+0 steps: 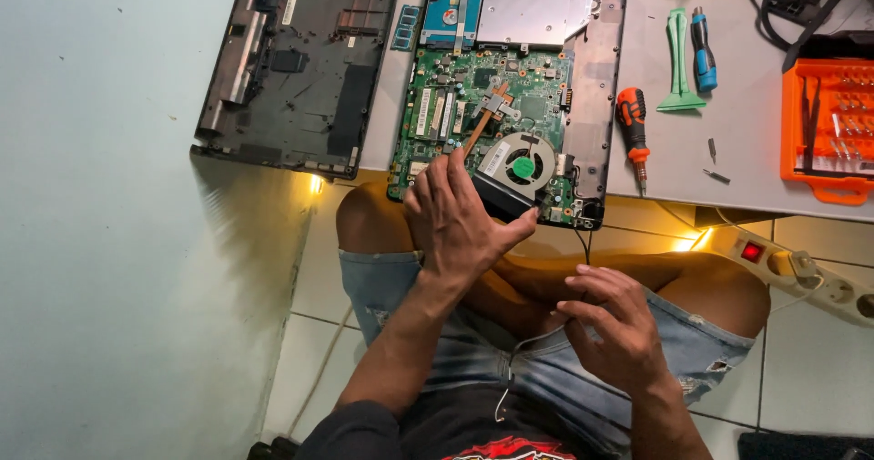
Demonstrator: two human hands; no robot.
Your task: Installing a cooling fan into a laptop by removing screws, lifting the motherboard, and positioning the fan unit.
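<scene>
The person is sitting cross-legged at a low white surface (728, 164) and is reaching the left hand (455, 219) onto the near edge of an opened laptop's green board (473, 86); its fingers are spread apart and resting on the board just beside the round fan (517, 164), gripping nothing. The right hand (610, 323) is hovering over the lap, fingers loosely curled and empty. To do this well, the left hand is best pressing only on the board's edge and the fan's black housing, staying off the copper pipe (480, 125) and small parts, while the board, which is overhanging the surface's edge, is being steadied. The black bottom cover (291, 68) is lying to the left, with a small pale rectangular label near its top. A blue-and-white label is showing on the drive (451, 14) at the board's far end. An orange screwdriver (633, 132), a green pry tool (678, 64) and an orange bit case (828, 127) are lying to the right.
</scene>
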